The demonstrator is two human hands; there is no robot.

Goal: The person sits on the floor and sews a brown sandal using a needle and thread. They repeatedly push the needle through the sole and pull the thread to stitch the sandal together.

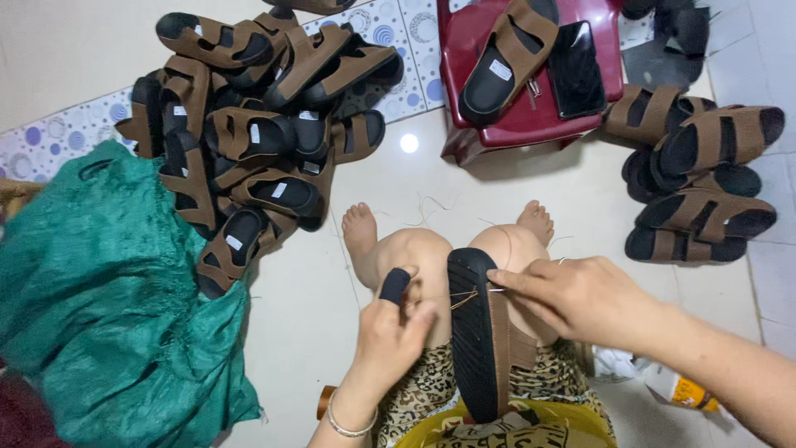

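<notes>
Both hands at a sandal held between bare knees, lower centre.
Ribbed black rubber sandal [474,332], brown strap; right hand [580,299] pinches thread at its edge, left hand [396,328], thumb black-capped, curled beside it.

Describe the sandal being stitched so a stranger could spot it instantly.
Start at the person's bare knees at bottom centre. The sandal stands on edge between them, black sole facing left, brown strap right. Unlike the piled sandals, it alone is between the left hand and right hand.
</notes>
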